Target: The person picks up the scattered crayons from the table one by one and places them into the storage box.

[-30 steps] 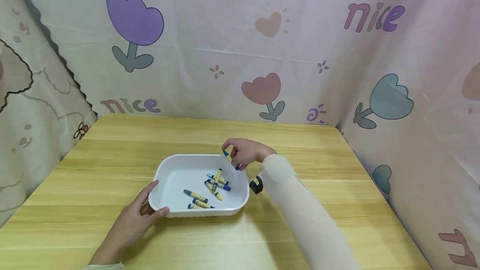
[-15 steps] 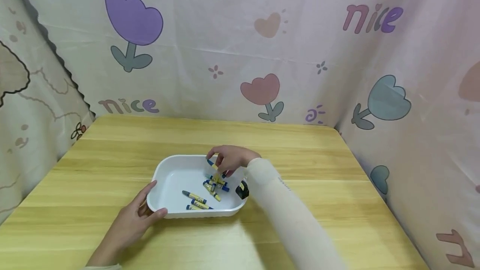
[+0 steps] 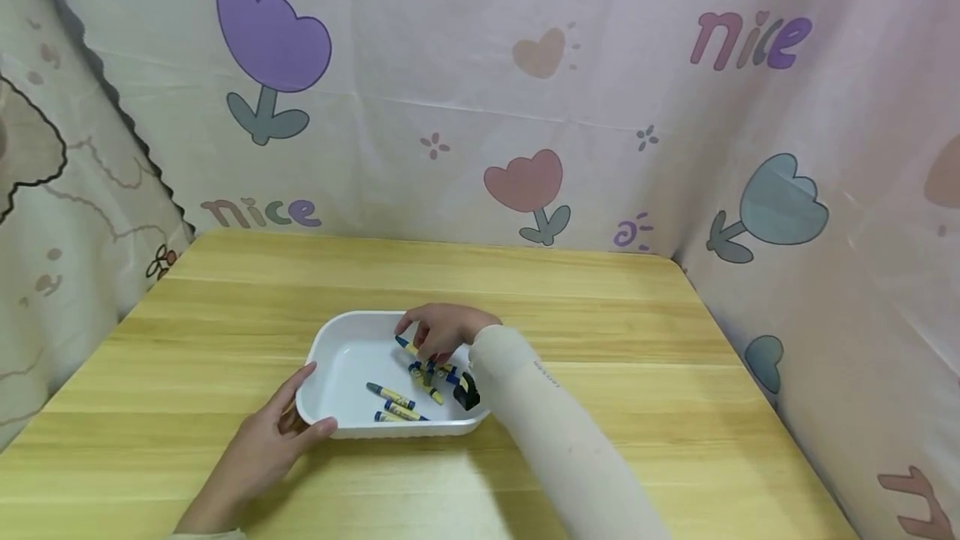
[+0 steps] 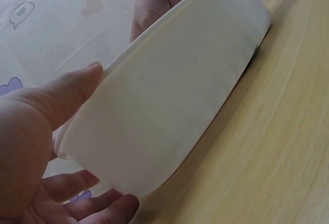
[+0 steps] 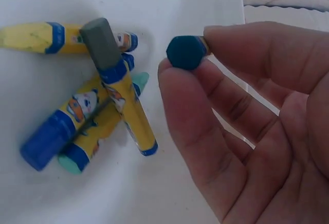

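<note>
My left hand (image 3: 258, 450) grips the left end of a white plastic tray (image 3: 341, 357), thumb at the front rim and fingers along its side. Over the tray's right half, my right hand (image 3: 450, 330) pinches a dark teal crayon (image 5: 185, 53) between thumb and fingertip. In the right wrist view its hexagonal end faces the camera. Below lies a crossed pile: a grey crayon (image 5: 123, 88) on top, a blue crayon (image 5: 69, 124), a mint green crayon (image 5: 90, 144) and a yellow crayon (image 5: 28, 38). Nearer the front wall lie several more, among them a grey-tipped crayon (image 3: 390, 395).
The tray stands on a light wooden table (image 3: 600, 432). Patterned curtains (image 3: 405, 48) hang behind the table and along both sides. A small black wrist camera (image 3: 467, 394) under the right sleeve overlaps the tray's right end.
My right hand has moved left and lower, from the tray's back right corner to over the crayon pile, still pinching the teal crayon. The left hand keeps its place on the tray.
</note>
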Demonstrator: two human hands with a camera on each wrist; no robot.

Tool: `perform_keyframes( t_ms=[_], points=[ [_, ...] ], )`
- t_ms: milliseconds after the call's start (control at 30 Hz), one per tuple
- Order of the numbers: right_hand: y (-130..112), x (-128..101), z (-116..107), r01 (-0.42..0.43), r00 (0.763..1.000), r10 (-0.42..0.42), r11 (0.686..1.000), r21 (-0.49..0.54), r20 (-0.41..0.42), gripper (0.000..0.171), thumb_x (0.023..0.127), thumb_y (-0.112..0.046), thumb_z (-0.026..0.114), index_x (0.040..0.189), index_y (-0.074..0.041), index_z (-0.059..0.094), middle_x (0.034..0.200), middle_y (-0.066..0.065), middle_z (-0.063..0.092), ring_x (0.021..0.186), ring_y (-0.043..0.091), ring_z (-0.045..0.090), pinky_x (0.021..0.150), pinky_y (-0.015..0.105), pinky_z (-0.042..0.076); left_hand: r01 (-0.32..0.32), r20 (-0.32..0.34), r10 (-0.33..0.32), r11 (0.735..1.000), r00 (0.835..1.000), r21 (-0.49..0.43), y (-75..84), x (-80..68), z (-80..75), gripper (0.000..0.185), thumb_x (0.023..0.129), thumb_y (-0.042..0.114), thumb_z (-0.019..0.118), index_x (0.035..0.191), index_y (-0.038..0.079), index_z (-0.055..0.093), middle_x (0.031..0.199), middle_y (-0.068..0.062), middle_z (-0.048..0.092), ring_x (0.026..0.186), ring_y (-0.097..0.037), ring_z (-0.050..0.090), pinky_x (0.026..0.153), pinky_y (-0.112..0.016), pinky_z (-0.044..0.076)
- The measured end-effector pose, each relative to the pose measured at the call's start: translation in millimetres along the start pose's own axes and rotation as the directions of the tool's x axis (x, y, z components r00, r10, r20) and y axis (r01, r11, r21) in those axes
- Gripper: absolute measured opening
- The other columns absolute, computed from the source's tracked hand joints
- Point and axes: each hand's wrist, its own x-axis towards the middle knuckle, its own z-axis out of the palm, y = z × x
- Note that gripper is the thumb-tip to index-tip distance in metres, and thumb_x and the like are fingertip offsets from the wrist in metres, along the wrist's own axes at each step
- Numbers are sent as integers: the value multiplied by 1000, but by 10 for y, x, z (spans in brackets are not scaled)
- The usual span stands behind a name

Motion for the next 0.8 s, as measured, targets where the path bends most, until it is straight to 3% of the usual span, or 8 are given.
perform_keyframes(
  t_ms=[133,267,400,567,667,800],
  points=[
    [517,733,86,-132,991,132,991,-3,8,44,92,1,64,131,-18,58,104,6,61,81,18,62,70,27,58,-13,-2,13,1000,1000,-9,1,31,-1,89,88,40,72,155,11,22,146,-30,34,128,-40,44,99,-48,42],
    [682,835,63,-75,997,74,997,28,20,43,92,-1,64,132,-12,56,95,7,62,75,19,62,64,28,58,-18,-4,18,1000,1000,-17,-5,51,-5,88,87,39,73,155,11,23,146,-29,34,128,-39,44,99,-43,43],
    [695,754,-12,-15,1000,15,1000,20,-21,43,93,-5,63,134,-11,54,98,6,61,79,20,64,65,29,59,-14,-3,14,1000,1000,-26,-5,52,-23,88,87,39,73,155,12,23,148,-29,32,128,-39,44,98,-43,44],
    [745,549,-162,55,988,-50,998,29,-148,41,93,-10,65,133,-11,55,102,5,62,82,21,67,65,27,59,-11,1,11,999,1000,-43,-4,44,-31,87,87,36,73,155,11,24,149,-32,27,127,-41,44,96,-43,47],
    [830,348,-255,98,963,-84,994,43,-255,38,94,-10,65,131,-9,56,102,7,62,83,25,68,65,28,60,-30,4,30,999,1000,-35,-11,66,-30,86,88,36,72,155,12,23,150,-33,25,126,-42,45,93,-40,50],
    [970,39,-304,132,910,-103,990,46,-401,30,93,-11,65,122,-8,59,97,8,62,78,26,67,64,31,60,-92,-11,92,995,996,-25,-10,120,-57,82,90,33,70,155,11,23,150,-32,28,125,-42,46,91,-38,52]
  ],
)
